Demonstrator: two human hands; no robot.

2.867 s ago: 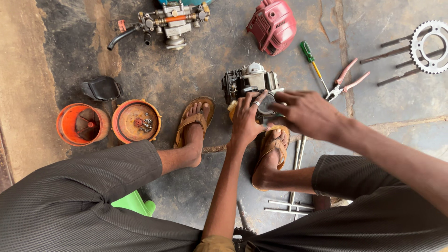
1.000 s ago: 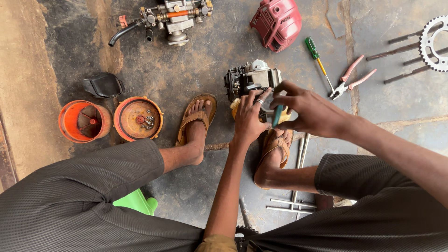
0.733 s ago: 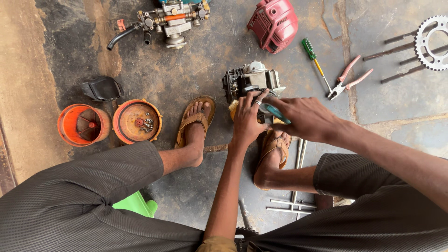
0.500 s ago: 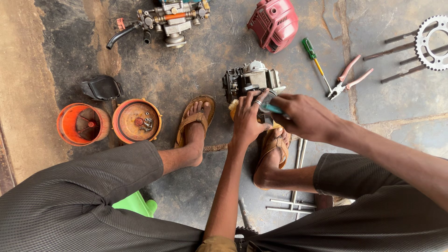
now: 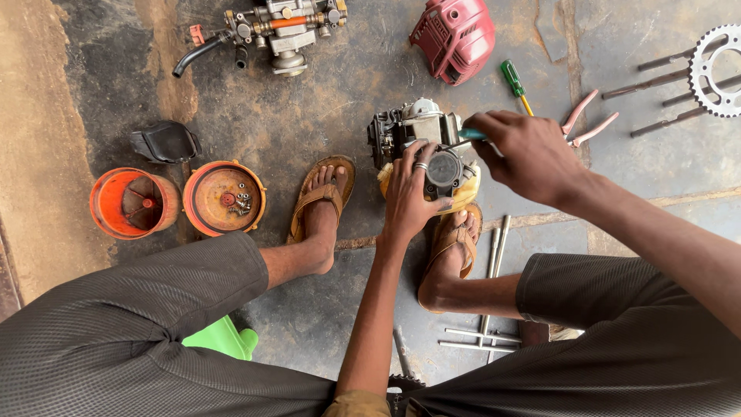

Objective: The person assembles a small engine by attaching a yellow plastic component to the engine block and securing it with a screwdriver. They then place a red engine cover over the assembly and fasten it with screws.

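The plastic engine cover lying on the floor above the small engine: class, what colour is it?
The plastic engine cover is red, a deep pinkish red; the head view shows it clearly.

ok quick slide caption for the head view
Seated on stone paving, left hand steadies a small engine while right hand holds a teal-handled tool against it.

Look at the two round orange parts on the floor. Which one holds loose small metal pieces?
The right-hand orange dish, nearer the sandalled foot; the left orange part holds none.
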